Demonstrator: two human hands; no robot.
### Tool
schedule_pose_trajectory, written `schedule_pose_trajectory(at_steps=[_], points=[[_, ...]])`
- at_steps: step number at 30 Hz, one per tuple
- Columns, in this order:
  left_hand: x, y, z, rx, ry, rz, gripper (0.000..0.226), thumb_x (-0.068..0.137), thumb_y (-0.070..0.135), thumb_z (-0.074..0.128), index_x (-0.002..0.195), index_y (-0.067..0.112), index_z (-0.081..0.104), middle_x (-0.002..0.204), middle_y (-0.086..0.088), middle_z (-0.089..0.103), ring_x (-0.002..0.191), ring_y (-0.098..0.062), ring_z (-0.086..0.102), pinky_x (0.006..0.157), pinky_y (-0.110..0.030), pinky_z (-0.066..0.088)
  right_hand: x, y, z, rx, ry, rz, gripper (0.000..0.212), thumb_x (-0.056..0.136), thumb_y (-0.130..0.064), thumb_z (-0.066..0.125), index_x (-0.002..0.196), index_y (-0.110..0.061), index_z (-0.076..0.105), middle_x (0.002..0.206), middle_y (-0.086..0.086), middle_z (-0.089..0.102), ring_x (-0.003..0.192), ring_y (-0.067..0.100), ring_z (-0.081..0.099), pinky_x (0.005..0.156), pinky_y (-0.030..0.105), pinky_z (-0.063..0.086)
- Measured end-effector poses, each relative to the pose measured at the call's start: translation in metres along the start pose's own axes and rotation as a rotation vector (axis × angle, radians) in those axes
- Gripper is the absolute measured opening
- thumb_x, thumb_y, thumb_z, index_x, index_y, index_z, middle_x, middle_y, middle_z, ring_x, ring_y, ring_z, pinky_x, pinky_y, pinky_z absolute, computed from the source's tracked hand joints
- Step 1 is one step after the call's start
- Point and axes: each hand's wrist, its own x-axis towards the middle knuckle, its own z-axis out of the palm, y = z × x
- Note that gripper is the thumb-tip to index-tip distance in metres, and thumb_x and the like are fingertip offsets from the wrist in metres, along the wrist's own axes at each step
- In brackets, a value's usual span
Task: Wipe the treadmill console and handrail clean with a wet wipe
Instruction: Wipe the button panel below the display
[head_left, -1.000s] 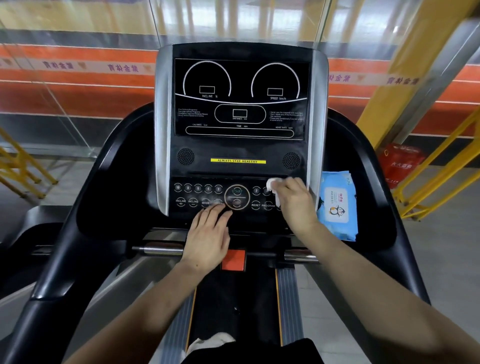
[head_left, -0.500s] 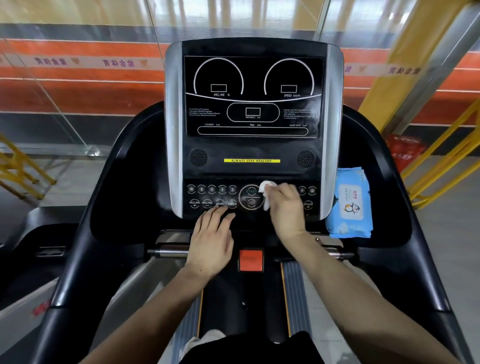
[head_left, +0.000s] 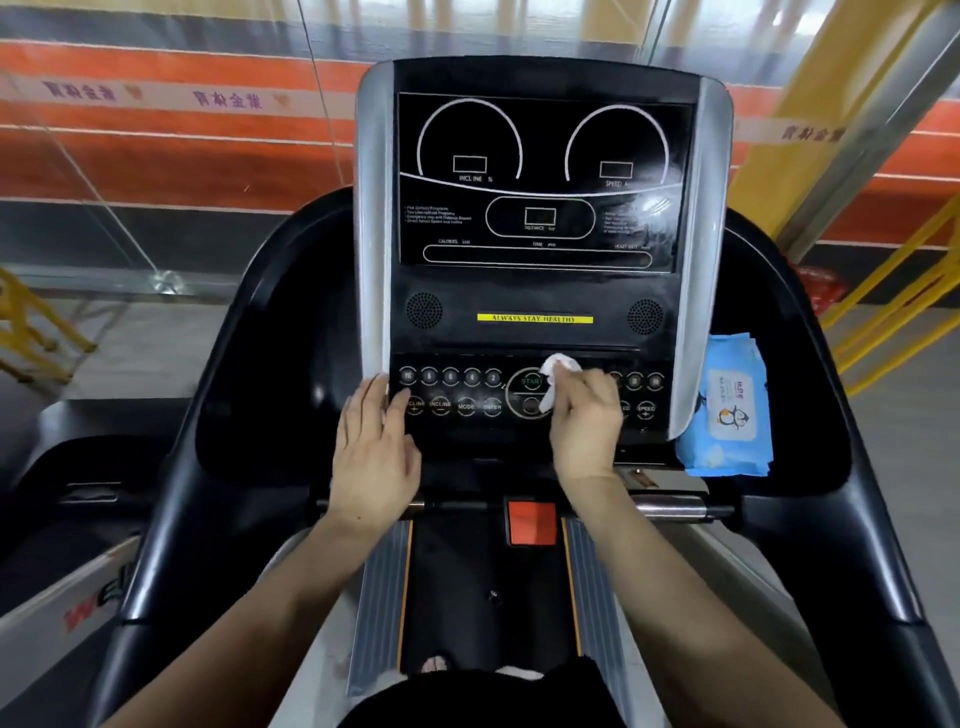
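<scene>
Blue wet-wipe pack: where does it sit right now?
In the head view, the blue wet-wipe pack lies right of the console, beside its silver edge, beyond the right hand.

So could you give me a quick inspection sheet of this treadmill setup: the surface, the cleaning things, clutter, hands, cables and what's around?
Surface: treadmill console, black with silver side trim; display dark, glare at its right.
Job's things: white wet wipe bunched against the keypad by the START button; handrail bar below the console, untouched.
Clutter: blue wet wipe pack lying in the right side tray; orange-red safety key tab under the console.
Hands: right hand grips the wipe; left hand rests flat, fingers straight at the keypad's left edge.
Cables: nothing seen.
Surroundings: glass panels, orange-striped wall, yellow railings to both sides.
</scene>
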Motion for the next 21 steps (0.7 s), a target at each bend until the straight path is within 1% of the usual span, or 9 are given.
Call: schedule_pose_trajectory(at_steps=[3, 5, 7, 9, 11, 14, 16, 18, 21], points=[[-0.001, -0.011, 0.003, -0.005, -0.018, 0.02, 0.062, 0.091, 0.008, 0.062, 0.15, 0.0, 0.044, 0.162, -0.02, 0.035, 0.155, -0.036, 0.025, 0.126, -0.055, 0.028, -0.004, -0.056, 0.034, 0.024, -0.113, -0.158, 0.024, 0.084, 0.008, 0.07, 0.101, -0.007, 0.077, 0.081, 0.004, 0.063, 0.077, 0.026, 0.055, 0.076, 0.035, 0.052], [-0.001, -0.014, 0.004, -0.022, -0.024, 0.035, 0.064, 0.09, 0.007, 0.061, 0.151, -0.001, 0.042, 0.163, -0.02, 0.034, 0.156, -0.035, 0.024, 0.126, -0.053, 0.027, -0.004, -0.082, 0.048, 0.01, -0.157, -0.269, 0.024, 0.085, 0.003, 0.066, 0.102, -0.011, 0.074, 0.083, 0.001, 0.06, 0.078, 0.022, 0.051, 0.076, 0.032, 0.051], [0.0, -0.018, 0.004, -0.03, -0.019, 0.052, 0.066, 0.09, 0.006, 0.06, 0.152, -0.001, 0.04, 0.163, -0.019, 0.035, 0.156, -0.034, 0.024, 0.126, -0.053, 0.027, 0.0, -0.082, 0.049, -0.009, -0.195, -0.34, 0.026, 0.084, 0.002, 0.066, 0.103, -0.013, 0.073, 0.085, 0.001, 0.059, 0.079, 0.022, 0.05, 0.075, 0.029, 0.05], [0.002, -0.025, 0.004, -0.026, -0.018, 0.064, 0.069, 0.09, 0.007, 0.058, 0.155, 0.0, 0.037, 0.165, -0.017, 0.033, 0.157, -0.033, 0.023, 0.126, -0.053, 0.026, 0.0, -0.059, 0.035, -0.041, -0.186, -0.295, 0.024, 0.085, 0.001, 0.065, 0.101, -0.013, 0.075, 0.083, -0.001, 0.061, 0.081, 0.024, 0.052, 0.078, 0.024, 0.047], [0.002, -0.033, 0.004, -0.021, -0.026, 0.063, 0.074, 0.09, 0.007, 0.057, 0.159, 0.002, 0.031, 0.168, -0.013, 0.029, 0.16, -0.03, 0.018, 0.127, -0.052, 0.024, -0.004, -0.034, 0.016, -0.015, -0.108, -0.125, 0.022, 0.089, 0.005, 0.065, 0.1, -0.009, 0.078, 0.081, 0.0, 0.063, 0.082, 0.025, 0.055, 0.082, 0.015, 0.04], [-0.002, -0.043, 0.007, -0.023, -0.064, 0.071, 0.084, 0.089, 0.01, 0.053, 0.165, 0.008, 0.018, 0.174, -0.005, 0.015, 0.162, -0.023, 0.009, 0.129, -0.045, 0.021, -0.009, -0.038, 0.014, 0.021, -0.025, 0.014, 0.024, 0.09, 0.009, 0.07, 0.109, -0.005, 0.077, 0.082, 0.005, 0.062, 0.082, 0.022, 0.054, 0.082, 0.017, 0.041], [-0.006, -0.046, 0.008, -0.039, -0.098, 0.067, 0.085, 0.088, 0.011, 0.048, 0.166, 0.011, 0.013, 0.176, -0.001, 0.006, 0.162, -0.02, 0.007, 0.128, -0.041, 0.02, -0.008, -0.062, 0.031, 0.051, -0.028, -0.069, 0.025, 0.088, 0.011, 0.071, 0.107, -0.003, 0.078, 0.08, 0.007, 0.063, 0.078, 0.024, 0.055, 0.078, 0.026, 0.049], [-0.007, -0.049, 0.009, -0.042, -0.105, 0.065, 0.086, 0.086, 0.012, 0.044, 0.166, 0.011, 0.013, 0.176, -0.002, 0.006, 0.162, -0.02, 0.008, 0.128, -0.041, 0.021, -0.008, -0.092, 0.049, 0.049, -0.09, -0.23, 0.026, 0.083, 0.013, 0.073, 0.104, -0.002, 0.078, 0.081, 0.01, 0.066, 0.073, 0.029, 0.057, 0.073, 0.034, 0.055], [-0.006, -0.054, 0.008, -0.011, -0.106, 0.061, 0.084, 0.086, 0.012, 0.044, 0.166, 0.012, 0.016, 0.176, -0.002, 0.007, 0.162, -0.021, 0.008, 0.129, -0.044, 0.02, -0.008, -0.12, 0.064, 0.014, -0.19, -0.39, 0.024, 0.088, 0.005, 0.068, 0.107, -0.006, 0.077, 0.088, 0.007, 0.067, 0.077, 0.028, 0.059, 0.07, 0.038, 0.058]])
